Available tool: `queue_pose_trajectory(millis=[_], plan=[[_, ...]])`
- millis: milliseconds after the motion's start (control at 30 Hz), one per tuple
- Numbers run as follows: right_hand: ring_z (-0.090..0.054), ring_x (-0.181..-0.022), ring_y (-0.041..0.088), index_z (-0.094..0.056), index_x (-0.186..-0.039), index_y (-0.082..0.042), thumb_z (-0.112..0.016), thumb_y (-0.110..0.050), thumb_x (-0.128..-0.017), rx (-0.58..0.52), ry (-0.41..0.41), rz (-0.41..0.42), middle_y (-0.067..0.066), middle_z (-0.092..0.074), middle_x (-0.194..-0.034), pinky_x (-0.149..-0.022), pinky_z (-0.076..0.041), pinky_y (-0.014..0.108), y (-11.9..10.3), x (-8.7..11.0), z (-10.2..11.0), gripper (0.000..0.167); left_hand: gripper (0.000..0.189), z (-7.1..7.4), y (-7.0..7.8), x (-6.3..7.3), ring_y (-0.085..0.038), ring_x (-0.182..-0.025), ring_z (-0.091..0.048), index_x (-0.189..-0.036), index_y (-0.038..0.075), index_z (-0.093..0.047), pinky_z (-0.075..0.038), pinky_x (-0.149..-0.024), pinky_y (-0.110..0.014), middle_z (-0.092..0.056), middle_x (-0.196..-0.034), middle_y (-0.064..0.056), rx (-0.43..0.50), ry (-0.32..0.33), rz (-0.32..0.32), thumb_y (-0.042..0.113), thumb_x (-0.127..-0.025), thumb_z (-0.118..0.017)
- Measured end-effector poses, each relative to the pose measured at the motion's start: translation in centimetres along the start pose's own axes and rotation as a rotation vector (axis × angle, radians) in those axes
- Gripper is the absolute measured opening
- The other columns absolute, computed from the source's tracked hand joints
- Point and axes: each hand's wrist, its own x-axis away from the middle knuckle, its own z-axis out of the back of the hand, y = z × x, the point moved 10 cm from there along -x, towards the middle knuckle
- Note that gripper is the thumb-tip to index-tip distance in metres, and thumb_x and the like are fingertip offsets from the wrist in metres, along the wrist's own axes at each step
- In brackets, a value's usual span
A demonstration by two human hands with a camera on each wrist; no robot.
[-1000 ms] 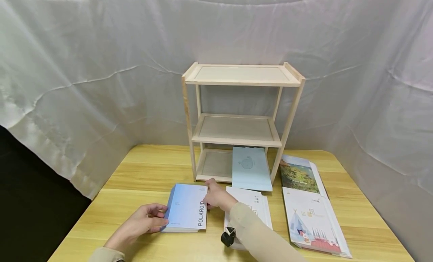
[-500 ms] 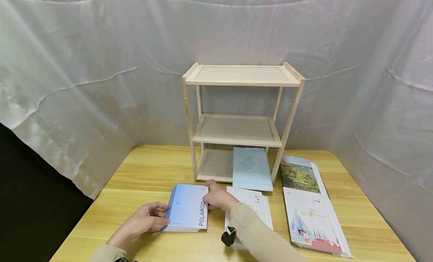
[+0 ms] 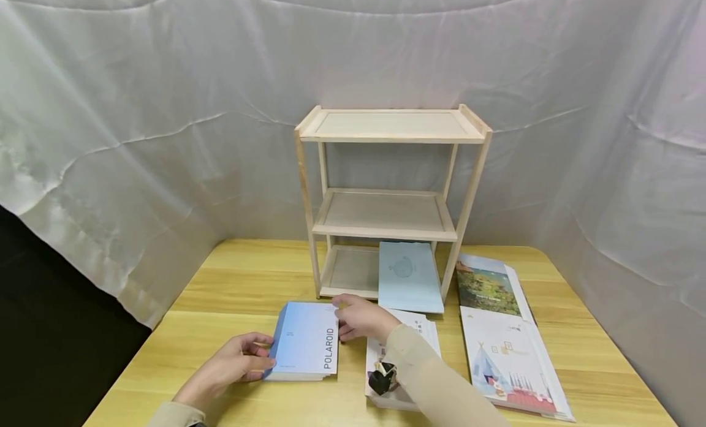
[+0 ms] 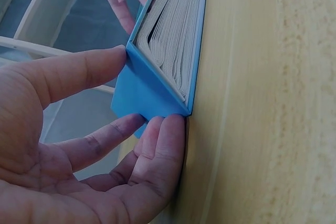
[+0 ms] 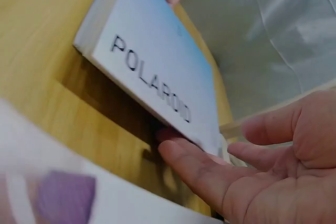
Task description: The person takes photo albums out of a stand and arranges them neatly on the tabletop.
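Note:
A blue-to-white photo album [image 3: 306,338] marked POLAROID lies flat on the table in the head view, its spine to the left. My left hand [image 3: 227,364] pinches that spine, thumb at the upper edge and fingers at the lower edge, as the left wrist view shows on the blue spine [image 4: 149,82]. At the album's right edge is my right hand [image 3: 361,320]. In the right wrist view its fingers [image 5: 194,166] touch the edge from below, while the thumb stands apart from the cover. Part of the album's underside is hidden.
A three-tier wooden rack [image 3: 386,231] stands behind, with a light blue book [image 3: 409,277] leaning out of its bottom shelf. White books [image 3: 427,329] lie partly under my right forearm. To the right lie a landscape-covered book [image 3: 488,290] and a book with a tent picture [image 3: 513,362].
My right hand has shifted slightly right along the album's edge, and its fingers look more spread. The left hand and the album have stayed nearly still.

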Motion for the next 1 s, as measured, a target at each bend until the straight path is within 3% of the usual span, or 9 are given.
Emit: queue_pose_trajectory(millis=[200, 467, 700, 867, 1000], plan=[[-0.070, -0.105, 0.038, -0.038, -0.162, 0.003, -0.052, -0.006, -0.108, -0.062, -0.056, -0.005, 0.031, -0.062, -0.129, -0.098, -0.064, 0.050, -0.4, 0.9, 0.7, 0.056, 0.059, -0.1, 0.1, 0.0, -0.022, -0.099, -0.057, -0.144, -0.009, -0.054, -0.063, -0.081, -0.033, -0.057, -0.112, -0.012, -0.008, -0.006, -0.007, 0.008, -0.094, -0.079], [-0.070, -0.113, 0.046, -0.039, -0.162, 0.000, -0.055, -0.008, -0.108, -0.089, -0.085, 0.023, 0.035, -0.057, -0.145, -0.096, -0.065, 0.051, -0.9, 1.6, 1.8, 0.057, 0.054, 0.1, 0.0, -0.1, -0.023, -0.101, -0.057, -0.142, -0.008, -0.057, -0.063, -0.083, -0.037, -0.056, -0.112, -0.013, -0.009, 0.024, 0.004, 0.003, -0.093, -0.076], [-0.064, -0.130, 0.050, -0.039, -0.163, -0.003, -0.058, -0.016, -0.110, -0.171, -0.146, 0.074, 0.034, -0.047, -0.157, -0.106, -0.061, 0.053, -1.8, 1.4, 1.7, 0.058, 0.051, 1.4, -0.3, 0.7, -0.022, -0.103, -0.065, -0.146, -0.012, -0.050, -0.064, -0.084, -0.037, -0.061, -0.117, -0.015, -0.037, -0.013, -0.001, 0.011, -0.104, -0.067], [-0.061, -0.133, 0.050, -0.041, -0.161, -0.004, -0.059, -0.017, -0.110, -0.198, -0.115, 0.076, 0.032, -0.048, -0.157, -0.106, -0.062, 0.049, -1.6, 2.1, 3.8, 0.056, 0.052, 0.7, 0.6, 0.4, -0.025, -0.106, -0.066, -0.148, -0.009, -0.049, -0.064, -0.085, -0.039, -0.060, -0.121, -0.016, -0.034, -0.054, -0.017, 0.018, -0.107, -0.065], [-0.061, -0.134, 0.050, -0.042, -0.161, -0.005, -0.058, -0.020, -0.112, -0.174, -0.090, 0.092, 0.032, -0.048, -0.156, -0.105, -0.062, 0.048, -1.2, 3.2, 6.0, 0.054, 0.049, -0.1, 1.8, -0.6, -0.025, -0.105, -0.063, -0.148, -0.008, -0.052, -0.064, -0.080, -0.038, -0.060, -0.121, -0.017, -0.069, -0.035, -0.032, 0.019, -0.108, -0.064]])
